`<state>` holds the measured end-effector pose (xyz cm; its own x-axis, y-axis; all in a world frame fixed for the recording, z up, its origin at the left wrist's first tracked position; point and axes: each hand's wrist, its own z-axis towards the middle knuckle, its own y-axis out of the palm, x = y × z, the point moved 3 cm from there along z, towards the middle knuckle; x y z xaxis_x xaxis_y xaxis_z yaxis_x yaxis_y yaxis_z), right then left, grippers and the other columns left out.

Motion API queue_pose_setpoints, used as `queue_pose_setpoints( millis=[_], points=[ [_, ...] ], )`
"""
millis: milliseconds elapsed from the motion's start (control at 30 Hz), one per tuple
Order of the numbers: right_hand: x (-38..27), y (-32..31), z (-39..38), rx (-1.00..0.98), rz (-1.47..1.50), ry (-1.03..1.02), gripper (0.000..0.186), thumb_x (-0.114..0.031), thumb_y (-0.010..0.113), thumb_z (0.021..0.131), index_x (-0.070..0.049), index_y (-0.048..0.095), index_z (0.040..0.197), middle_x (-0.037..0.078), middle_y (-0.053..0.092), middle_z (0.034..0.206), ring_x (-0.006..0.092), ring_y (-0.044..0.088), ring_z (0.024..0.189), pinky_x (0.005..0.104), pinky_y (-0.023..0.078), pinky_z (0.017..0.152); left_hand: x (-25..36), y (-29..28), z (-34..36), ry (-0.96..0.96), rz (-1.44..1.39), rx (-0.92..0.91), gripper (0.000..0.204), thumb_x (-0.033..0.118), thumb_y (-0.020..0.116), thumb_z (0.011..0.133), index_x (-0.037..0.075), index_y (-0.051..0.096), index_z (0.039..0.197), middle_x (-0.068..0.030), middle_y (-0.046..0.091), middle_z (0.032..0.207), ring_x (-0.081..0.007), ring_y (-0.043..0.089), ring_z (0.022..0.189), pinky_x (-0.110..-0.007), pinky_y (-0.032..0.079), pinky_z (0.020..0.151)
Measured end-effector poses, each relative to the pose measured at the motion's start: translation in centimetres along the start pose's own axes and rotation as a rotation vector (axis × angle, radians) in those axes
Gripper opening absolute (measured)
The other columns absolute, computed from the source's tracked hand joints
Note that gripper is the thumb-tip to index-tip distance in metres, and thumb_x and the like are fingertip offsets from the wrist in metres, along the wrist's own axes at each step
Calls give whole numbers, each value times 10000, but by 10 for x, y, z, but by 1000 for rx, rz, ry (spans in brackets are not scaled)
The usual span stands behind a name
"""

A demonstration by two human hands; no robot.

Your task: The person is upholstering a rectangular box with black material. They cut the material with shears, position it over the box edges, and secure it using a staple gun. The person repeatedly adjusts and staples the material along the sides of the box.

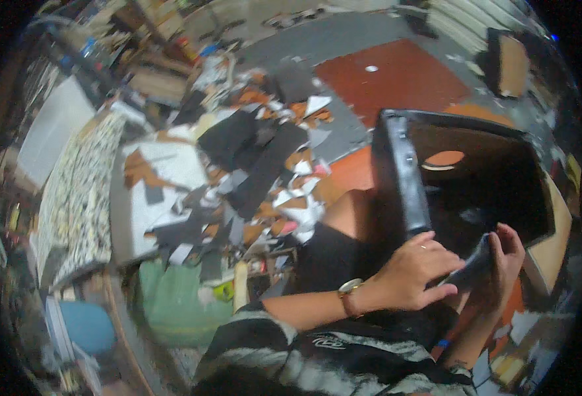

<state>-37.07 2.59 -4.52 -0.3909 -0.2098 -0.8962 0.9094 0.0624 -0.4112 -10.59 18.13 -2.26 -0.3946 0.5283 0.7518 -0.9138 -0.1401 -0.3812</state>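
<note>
A black-covered open box (403, 171) sits tilted over my lap on the right, with a round hole (444, 160) in its inner far side. My left hand (423, 267) is at the near left corner, fingers bent over the black edge and thumb below. My right hand (506, 254) pinches the black material (469, 264) along the near edge, farther right. I wear a watch (351, 287) on my left wrist.
Scraps (245, 165) of black, white, grey and brown material pile at left-centre. A speckled foam slab (73, 191), green cushion (172, 297) and blue padded piece (86, 328) lie left. A red-brown mat (390, 79) is on the grey floor beyond the box; a tan board (549, 264) is right.
</note>
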Motion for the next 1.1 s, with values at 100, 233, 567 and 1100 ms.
queue_pose_setpoints(
  millis=[100, 233, 567, 1100],
  points=[
    [-71, 0, 1, 192, 132, -54, 267, -12, 786, 932, -29, 738, 1194, 35, 716, 1105, 130, 661, 985, 289, 523, 908, 0, -17, 28, -297, -386, -73, 669, 492, 663, 1041, 55, 525, 1529, -154, 641, 1449, -293, 658, 1251, -487, 522, 1060],
    [-189, 30, -14, -123, 322, -294, 338, 89, 762, 865, -21, 740, 1184, 87, 751, 1147, 158, 726, 972, 286, 565, 884, 26, -55, 84, -696, -770, -287, 1010, 809, 352, 1035, 65, 209, 1703, -212, 355, 1683, -305, 538, 1410, -435, 556, 1013],
    [-315, 35, -12, -333, -305, -998, 375, -99, 894, 780, -143, 786, 1136, 108, 775, 879, 306, 768, 781, 366, 595, 685, 78, -106, 161, -251, -862, 88, 326, 149, 659, 1057, -18, 653, 1337, -119, 730, 1219, -198, 709, 1075, -340, 579, 945],
    [-122, 13, -100, -1017, -656, -482, 185, -174, 730, 830, -129, 750, 1009, 124, 688, 997, 344, 717, 1026, 486, 579, 793, -46, -101, -223, -1134, -609, 82, 744, 141, 776, 931, -27, 421, 1564, -152, 586, 1480, -281, 594, 1324, -420, 498, 1096]
  ],
)
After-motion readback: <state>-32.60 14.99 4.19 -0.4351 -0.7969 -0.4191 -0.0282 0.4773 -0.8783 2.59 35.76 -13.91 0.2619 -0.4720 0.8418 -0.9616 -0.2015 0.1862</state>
